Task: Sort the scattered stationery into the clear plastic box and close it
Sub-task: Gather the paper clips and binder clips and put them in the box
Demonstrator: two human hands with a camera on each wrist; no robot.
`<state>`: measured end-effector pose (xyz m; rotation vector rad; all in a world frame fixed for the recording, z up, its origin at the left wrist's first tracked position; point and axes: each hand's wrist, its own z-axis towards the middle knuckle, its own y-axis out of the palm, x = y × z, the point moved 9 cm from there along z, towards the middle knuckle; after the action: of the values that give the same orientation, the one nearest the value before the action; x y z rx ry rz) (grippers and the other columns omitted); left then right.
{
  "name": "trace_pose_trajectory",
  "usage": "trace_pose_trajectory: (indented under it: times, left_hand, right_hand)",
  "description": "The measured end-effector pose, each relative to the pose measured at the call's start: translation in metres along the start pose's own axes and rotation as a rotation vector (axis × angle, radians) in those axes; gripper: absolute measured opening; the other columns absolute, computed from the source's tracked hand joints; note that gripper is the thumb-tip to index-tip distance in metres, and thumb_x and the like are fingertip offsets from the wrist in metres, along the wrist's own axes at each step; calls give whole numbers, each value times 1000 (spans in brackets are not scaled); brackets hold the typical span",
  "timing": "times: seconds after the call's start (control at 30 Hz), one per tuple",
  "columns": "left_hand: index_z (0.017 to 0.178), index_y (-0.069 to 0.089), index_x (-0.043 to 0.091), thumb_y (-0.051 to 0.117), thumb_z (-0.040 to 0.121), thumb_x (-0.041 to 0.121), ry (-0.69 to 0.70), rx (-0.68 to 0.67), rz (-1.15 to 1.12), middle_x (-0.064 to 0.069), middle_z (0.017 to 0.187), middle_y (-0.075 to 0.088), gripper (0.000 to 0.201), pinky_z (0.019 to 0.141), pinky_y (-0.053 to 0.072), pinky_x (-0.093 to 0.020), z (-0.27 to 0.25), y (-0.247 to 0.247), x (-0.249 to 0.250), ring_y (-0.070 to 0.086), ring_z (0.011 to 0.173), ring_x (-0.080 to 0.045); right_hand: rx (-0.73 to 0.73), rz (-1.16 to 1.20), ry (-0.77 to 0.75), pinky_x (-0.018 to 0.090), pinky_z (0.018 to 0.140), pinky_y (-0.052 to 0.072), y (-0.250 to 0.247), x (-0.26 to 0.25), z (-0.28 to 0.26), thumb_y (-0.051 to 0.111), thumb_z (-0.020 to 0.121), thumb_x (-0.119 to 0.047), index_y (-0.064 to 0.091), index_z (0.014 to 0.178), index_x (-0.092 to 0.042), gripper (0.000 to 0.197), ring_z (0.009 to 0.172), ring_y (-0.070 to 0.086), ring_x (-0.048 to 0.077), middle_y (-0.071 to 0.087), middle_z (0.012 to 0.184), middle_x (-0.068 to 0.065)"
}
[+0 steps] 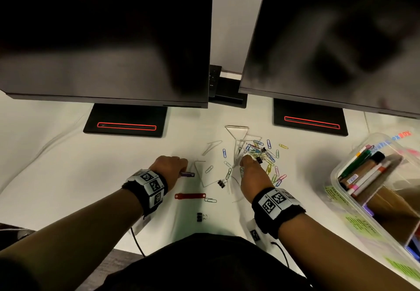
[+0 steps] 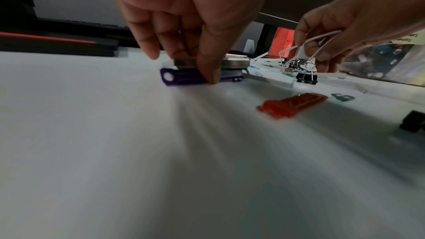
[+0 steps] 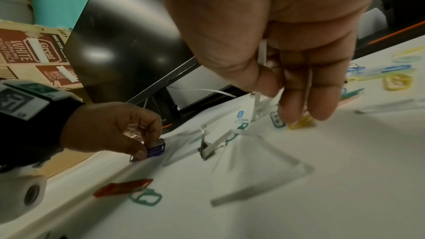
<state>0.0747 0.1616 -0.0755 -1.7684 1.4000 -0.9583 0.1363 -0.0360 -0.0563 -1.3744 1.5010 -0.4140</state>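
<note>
My left hand pinches a purple plastic fastener strip against the white desk, with a metallic piece stacked on top of it. The wrist views show the same hand and purple strip. My right hand holds a bundle of thin white strips over a heap of coloured paper clips. The clear plastic box stands open at the right with markers inside.
A red fastener strip and two black binder clips lie between my arms. More bent white strips lie farther back. Two dark monitors on black bases overhang the desk's rear.
</note>
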Motion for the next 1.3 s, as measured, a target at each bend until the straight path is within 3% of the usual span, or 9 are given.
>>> trace_pose_trajectory:
  times: [0.13,0.3,0.4,0.63,0.8,1.0,1.1,1.2,1.3]
  left_hand:
    - [128,46,23,45,95,22,27,-10,25,-3,124,59,33,97,43,-31,2,1,9,55,113,-26]
    - [137,40,27,40,97,19,108,-41,122,-5,130,50,40,98,44,-32,8,8,22,54,115,-28]
    - [139,35,26,40,97,14,135,-16,141,-5,130,50,44,95,45,-33,8,6,29,53,113,-29]
    - [139,32,23,44,93,9,245,-60,365,-6,131,46,50,99,36,-32,2,7,51,49,115,-30]
    - [125,45,10,42,90,6,299,-53,433,-9,126,45,35,100,33,-34,0,5,70,51,110,-28]
    - [131,37,11,41,89,7,248,-21,443,-7,131,47,42,102,32,-34,4,6,64,40,123,-27]
    - [130,34,11,44,88,11,226,9,409,-7,123,55,43,99,32,-33,0,5,57,39,121,-26]
    - [126,38,14,42,93,43,221,55,321,-4,119,56,45,95,35,-34,-9,14,46,42,116,-25]
    - [129,39,17,38,96,26,193,91,295,-2,125,53,34,96,36,-33,-16,21,34,41,117,-24]
  right_hand:
    - [-14,-50,51,26,89,41,-2,6,4,48,90,-10,52,119,-5,30,114,54,27,55,124,13]
    - [-34,-99,58,26,76,40,0,12,3,53,90,-33,62,104,-7,31,106,58,27,64,110,11]
    - [-87,-191,63,28,90,44,13,16,0,50,91,-28,59,114,-10,31,114,55,24,59,122,9]
    - [-81,-165,78,28,89,44,20,22,-5,43,95,-19,58,114,-6,28,112,56,26,57,122,13]
    - [34,-6,21,19,70,29,-8,16,-12,46,92,-13,60,102,-2,20,101,57,28,61,109,17]
    - [78,67,-114,24,61,26,-18,-7,-20,48,93,-14,57,93,-4,14,74,50,25,63,90,18]
    - [116,126,-101,24,62,31,-22,-6,-13,49,92,-13,58,94,-1,15,80,60,31,66,91,18]
    - [184,166,-56,24,67,35,-36,3,3,49,90,-6,60,94,-1,13,89,61,32,67,95,19]
    - [182,124,-70,24,72,37,-44,5,25,45,88,1,62,99,-3,20,95,61,32,66,103,18]
